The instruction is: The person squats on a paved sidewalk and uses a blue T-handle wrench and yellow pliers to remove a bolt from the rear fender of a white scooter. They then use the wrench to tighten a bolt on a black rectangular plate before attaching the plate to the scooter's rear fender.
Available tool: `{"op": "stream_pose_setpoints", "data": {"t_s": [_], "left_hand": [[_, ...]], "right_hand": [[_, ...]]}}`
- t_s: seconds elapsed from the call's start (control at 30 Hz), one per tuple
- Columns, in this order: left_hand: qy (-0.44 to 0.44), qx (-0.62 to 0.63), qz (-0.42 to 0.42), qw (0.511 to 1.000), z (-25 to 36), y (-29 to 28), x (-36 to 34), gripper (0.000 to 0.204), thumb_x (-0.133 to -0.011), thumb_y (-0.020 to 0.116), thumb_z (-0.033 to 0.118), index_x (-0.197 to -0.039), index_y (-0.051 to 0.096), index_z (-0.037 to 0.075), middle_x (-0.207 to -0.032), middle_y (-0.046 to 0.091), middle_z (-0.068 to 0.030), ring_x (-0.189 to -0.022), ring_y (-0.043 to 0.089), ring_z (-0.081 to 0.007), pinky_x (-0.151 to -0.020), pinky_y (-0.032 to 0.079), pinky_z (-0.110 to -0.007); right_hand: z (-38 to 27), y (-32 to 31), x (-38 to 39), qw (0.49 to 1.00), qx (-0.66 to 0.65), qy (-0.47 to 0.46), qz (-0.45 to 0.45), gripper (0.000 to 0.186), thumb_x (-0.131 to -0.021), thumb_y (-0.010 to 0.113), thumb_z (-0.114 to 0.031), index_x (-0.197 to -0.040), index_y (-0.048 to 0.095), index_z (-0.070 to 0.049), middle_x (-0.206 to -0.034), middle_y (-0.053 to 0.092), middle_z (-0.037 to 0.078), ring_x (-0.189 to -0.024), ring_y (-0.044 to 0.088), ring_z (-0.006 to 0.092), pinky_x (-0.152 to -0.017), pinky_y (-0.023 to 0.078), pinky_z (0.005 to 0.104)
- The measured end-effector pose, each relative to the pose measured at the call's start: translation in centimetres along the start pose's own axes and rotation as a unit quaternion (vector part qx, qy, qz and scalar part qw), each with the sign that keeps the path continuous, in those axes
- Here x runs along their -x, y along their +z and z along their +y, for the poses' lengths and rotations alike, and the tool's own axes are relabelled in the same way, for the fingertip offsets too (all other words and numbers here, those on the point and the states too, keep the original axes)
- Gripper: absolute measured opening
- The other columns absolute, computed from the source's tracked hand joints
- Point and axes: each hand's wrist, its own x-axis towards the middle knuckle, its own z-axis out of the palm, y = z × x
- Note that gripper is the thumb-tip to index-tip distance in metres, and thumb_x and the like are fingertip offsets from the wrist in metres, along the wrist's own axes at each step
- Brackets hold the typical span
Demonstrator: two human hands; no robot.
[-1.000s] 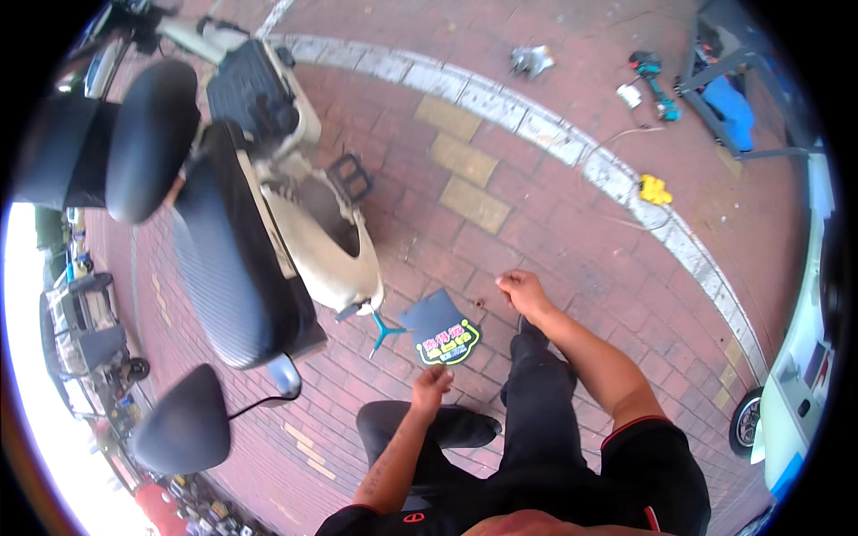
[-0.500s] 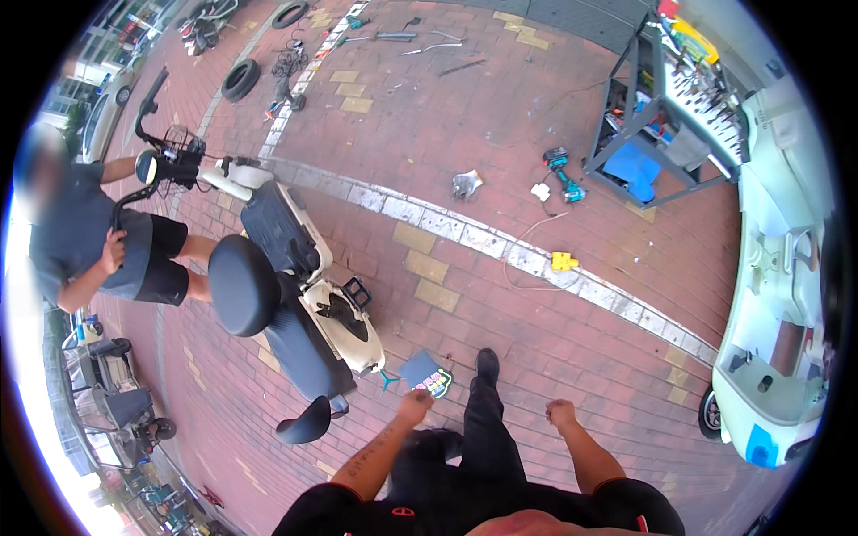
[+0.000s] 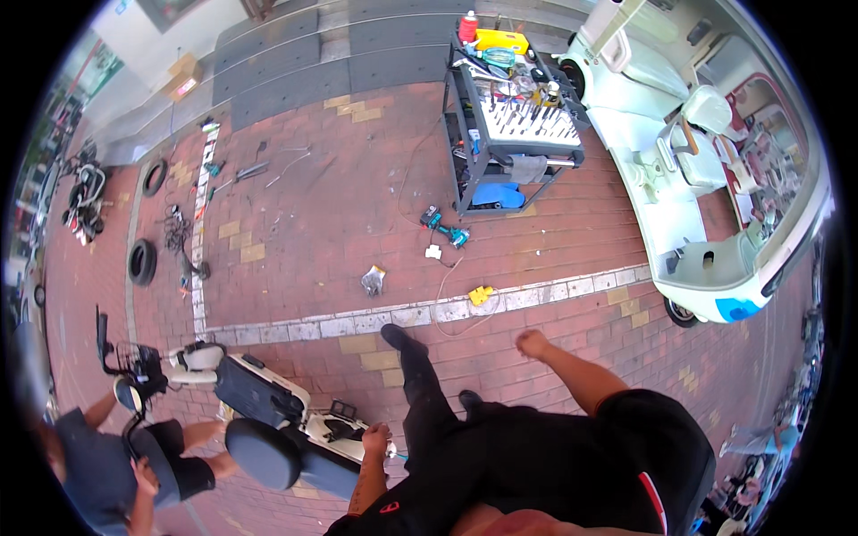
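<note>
My left hand (image 3: 375, 438) hangs low beside the beige electric scooter (image 3: 250, 389), its fingers curled; I cannot make out whether they hold anything. My right hand (image 3: 532, 343) is out to the right over the paving with curled fingers and nothing visible in it. The scooter lies below and left of centre, its black seat (image 3: 264, 451) near my left arm. Another person (image 3: 116, 469) stands at its far side, with a hand at the handlebar (image 3: 134, 366). My dark shoe (image 3: 395, 338) is near the white paved strip (image 3: 349, 322).
A teal power tool (image 3: 454, 234), yellow block (image 3: 480, 295) and cord lie ahead. A tool cart (image 3: 545, 156) stands beside a white vehicle (image 3: 666, 223) at upper right. Tyres (image 3: 141, 262) and a motorcycle (image 3: 85, 196) are left; another person (image 3: 760, 442) is far right.
My view has swung up and right, so the scooter has shifted down-left and the cart and vehicle came fully into sight. My leg has stepped forward. The other person appeared at the scooter.
</note>
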Motion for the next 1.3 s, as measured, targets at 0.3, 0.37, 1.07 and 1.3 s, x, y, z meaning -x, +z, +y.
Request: {"op": "stream_pose_setpoints", "data": {"t_s": [0.3,0.37,1.07,1.3], "left_hand": [[-0.061,0.103,-0.191,0.974,12.8,-10.7,-12.2,0.031,-0.088,0.054,0.024,-0.115,0.056,0.008,-0.104,0.062,-0.0094,-0.097,0.059,-0.0235,-0.069,0.051,-0.038],[-0.042,0.061,-0.102,0.992,18.9,-10.2,-12.1,0.03,-0.088,0.056,0.022,-0.114,0.057,0.007,-0.102,0.064,-0.0091,-0.09,0.061,-0.0214,-0.066,0.05,-0.034],[-0.071,-0.076,0.044,0.994,43.9,0.4,-7.2,0.028,-0.09,0.059,0.02,-0.111,0.059,0.001,-0.088,0.065,-0.0076,-0.074,0.063,-0.0172,-0.061,0.05,-0.03],[-0.129,-0.057,0.064,0.988,42.2,0.0,-6.0,0.026,-0.09,0.06,0.02,-0.108,0.059,0.001,-0.084,0.063,-0.0056,-0.069,0.062,-0.0153,-0.058,0.049,-0.028]], "right_hand": [[-20.8,-8.2,-9.4,0.983,-0.172,0.015,0.063,0.023,-0.085,0.062,-0.022,-0.091,0.066,-0.001,-0.073,0.064,0.006,-0.058,0.06,0.014,-0.053,0.048,0.029],[-23.9,-9.5,-10.5,0.955,-0.273,0.064,0.095,0.022,-0.085,0.063,-0.023,-0.092,0.066,-0.002,-0.073,0.064,0.005,-0.059,0.06,0.0131,-0.054,0.048,0.0284],[-21.8,-63.1,-51.1,0.896,0.133,0.24,0.35,0.039,-0.083,0.056,-0.031,-0.101,0.068,0.001,-0.114,0.063,0.023,-0.108,0.06,0.0354,-0.093,0.048,0.0414],[-20.4,-63.8,-54.5,0.898,0.128,0.274,0.319,0.041,-0.078,0.062,-0.03,-0.105,0.068,0.0,-0.115,0.063,0.021,-0.109,0.061,0.0337,-0.092,0.049,0.0398]]}}
